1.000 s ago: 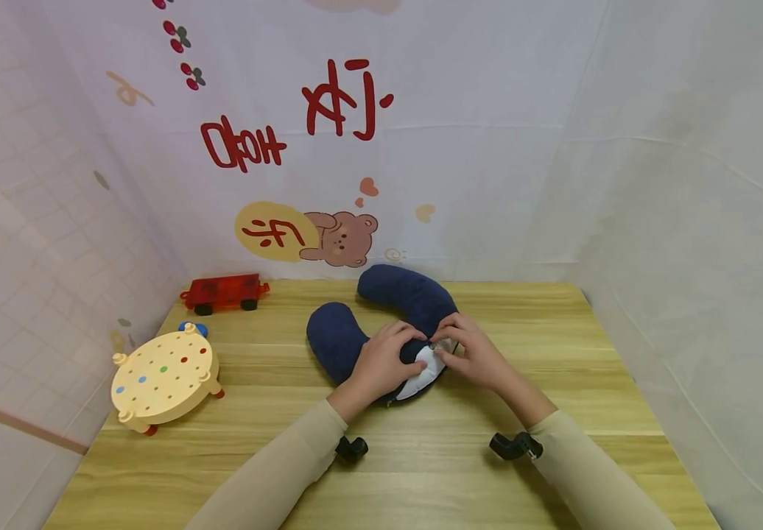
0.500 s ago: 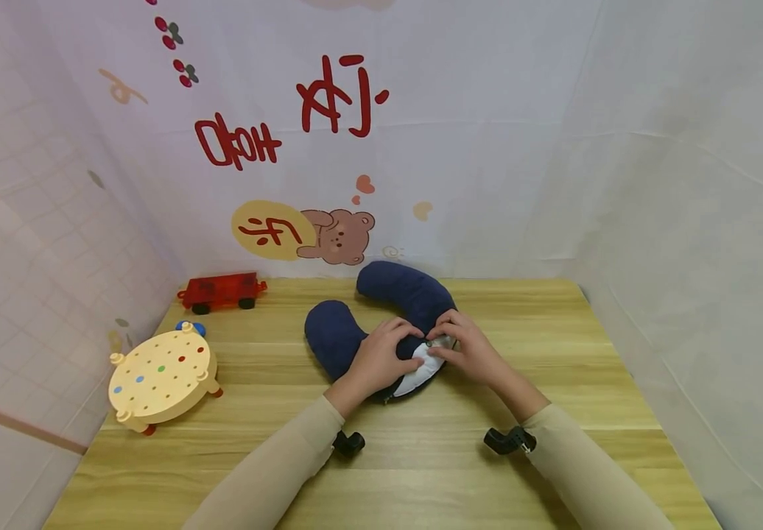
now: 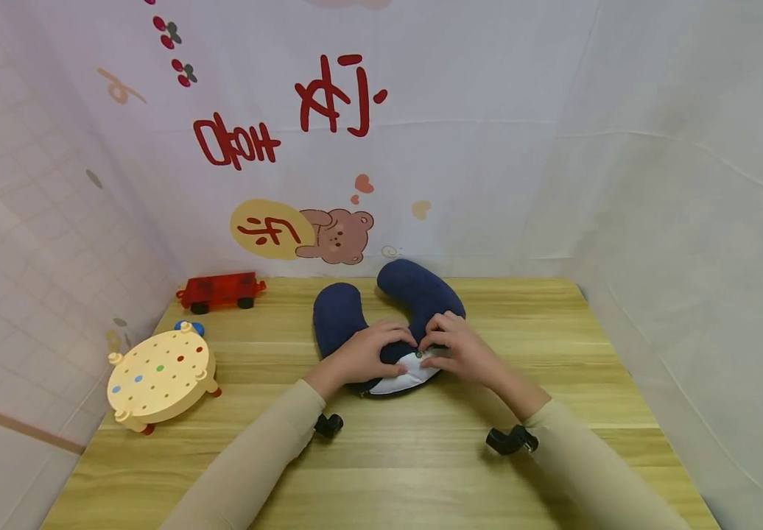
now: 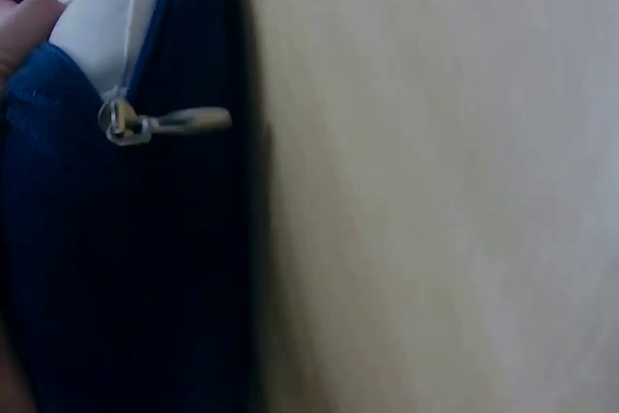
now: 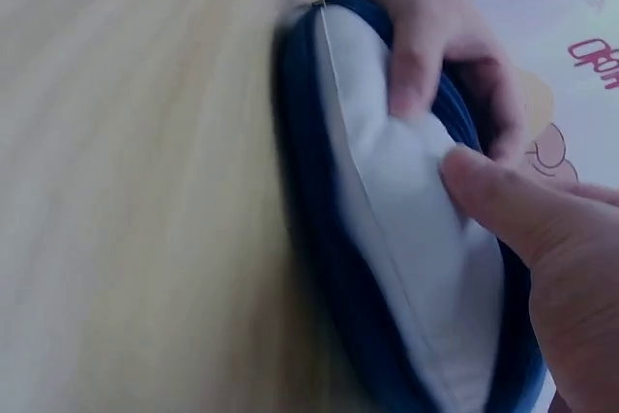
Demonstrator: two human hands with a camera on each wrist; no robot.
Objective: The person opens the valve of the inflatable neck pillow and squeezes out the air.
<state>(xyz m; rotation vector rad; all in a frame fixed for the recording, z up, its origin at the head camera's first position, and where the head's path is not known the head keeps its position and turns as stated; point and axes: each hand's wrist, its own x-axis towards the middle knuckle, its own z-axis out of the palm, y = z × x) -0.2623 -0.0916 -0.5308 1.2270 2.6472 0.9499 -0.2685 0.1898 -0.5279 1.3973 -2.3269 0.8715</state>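
Note:
A navy U-shaped neck pillow (image 3: pixel 338 313) lies on the table, its bend toward the person. The cover is unzipped along the outer bend, baring a white inner cushion (image 5: pixel 387 181). My left hand (image 3: pixel 364 355) grips the left part of the bend, thumb on the white cushion and fingers over the navy cover. On the right side, my right hand (image 3: pixel 464 352) pinches the cover edge, its thumb (image 5: pixel 474 176) at the white cushion. Both hands' fingertips come close together in the middle. A metal zipper pull (image 4: pixel 193 121) hangs at the opening's left end.
A round cream toy table (image 3: pixel 159 375) with coloured dots stands at the left, a blue piece (image 3: pixel 192 327) behind it. Farther back is a red toy wagon (image 3: pixel 221 291). White printed cloth (image 3: pixel 474 147) walls in the wooden table (image 3: pixel 421 471).
The pillow has turned a little, its left end swinging away from the person and its white opening now facing nearer the front. My left hand has shifted slightly left; both hands keep their grip.

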